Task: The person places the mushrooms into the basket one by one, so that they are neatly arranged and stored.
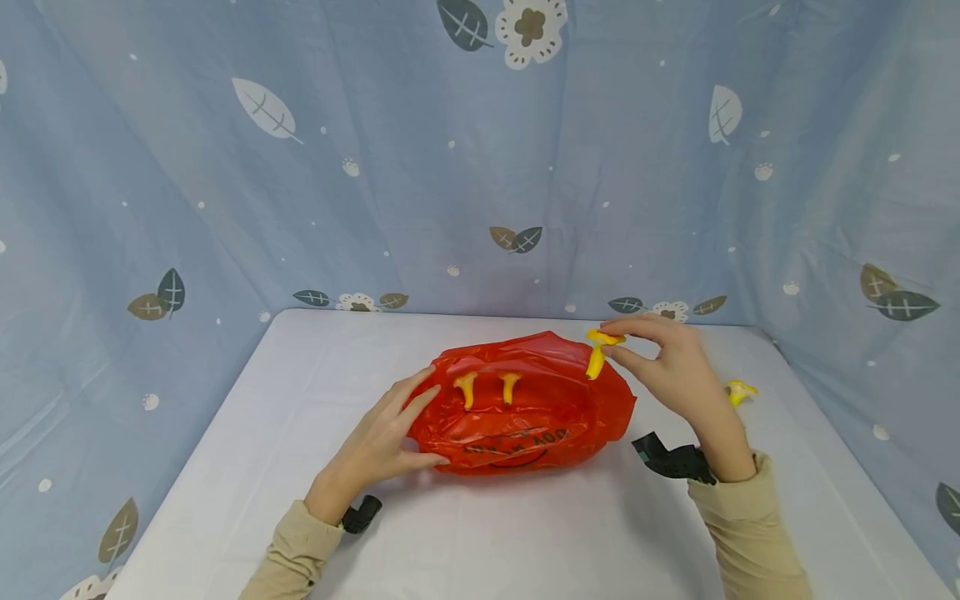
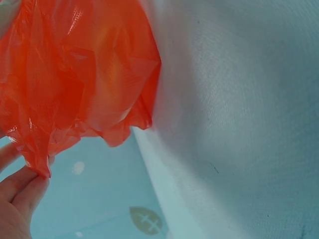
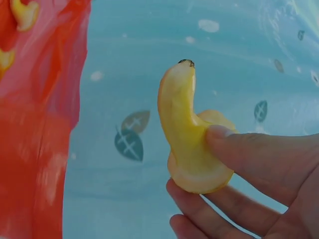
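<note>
A red plastic bag (image 1: 525, 425) with dark print lies on the white table, spread wide. Two yellow chanterelle mushrooms (image 1: 466, 390) rest within its red folds, side by side. My left hand (image 1: 386, 429) holds the bag's left side, thumb at the near edge and fingers at the far one; in the left wrist view, fingertips (image 2: 32, 186) grip a gathered edge of the film. Above the bag's right end, my right hand (image 1: 663, 362) pinches another yellow chanterelle (image 3: 187, 134) by its cap between thumb and fingers, its stem pointing down in the head view.
One more yellow chanterelle (image 1: 741, 392) lies on the table to the right, partly behind the right wrist. Black straps (image 1: 675, 461) hang at both wrists. A blue leaf-patterned curtain (image 1: 420, 167) stands behind the white table (image 1: 337, 350).
</note>
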{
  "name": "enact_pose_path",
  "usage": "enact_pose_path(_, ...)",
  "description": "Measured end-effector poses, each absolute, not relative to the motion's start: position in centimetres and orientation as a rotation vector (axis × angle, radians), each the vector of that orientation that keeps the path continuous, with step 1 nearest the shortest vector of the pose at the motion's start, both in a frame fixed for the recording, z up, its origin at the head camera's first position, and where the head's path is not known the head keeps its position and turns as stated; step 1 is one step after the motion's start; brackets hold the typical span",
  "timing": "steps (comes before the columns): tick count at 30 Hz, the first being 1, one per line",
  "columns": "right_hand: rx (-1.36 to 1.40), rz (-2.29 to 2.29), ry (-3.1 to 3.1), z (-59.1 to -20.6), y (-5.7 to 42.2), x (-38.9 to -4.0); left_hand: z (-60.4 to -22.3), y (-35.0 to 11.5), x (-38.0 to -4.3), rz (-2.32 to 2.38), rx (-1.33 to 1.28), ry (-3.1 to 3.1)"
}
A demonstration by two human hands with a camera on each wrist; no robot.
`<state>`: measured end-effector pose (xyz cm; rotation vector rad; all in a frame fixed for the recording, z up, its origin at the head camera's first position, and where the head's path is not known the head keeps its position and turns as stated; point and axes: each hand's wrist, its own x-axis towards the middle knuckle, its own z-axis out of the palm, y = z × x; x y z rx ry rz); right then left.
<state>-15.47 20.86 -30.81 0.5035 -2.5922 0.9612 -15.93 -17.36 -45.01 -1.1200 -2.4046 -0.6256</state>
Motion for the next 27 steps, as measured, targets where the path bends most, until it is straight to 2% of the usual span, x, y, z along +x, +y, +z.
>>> enact_pose_path(19, 0.527, 1.231, -2.785, -31.3, 12.5, -18.6, -44.9, -17.5, -15.9, -0.62, -1.128, -2.393)
enact_pose_path(27, 0.506, 1.304, -2.872, -33.7, 11.8, -19.3, -44.8, -17.7, -15.9, -0.622, -1.127, -2.387)
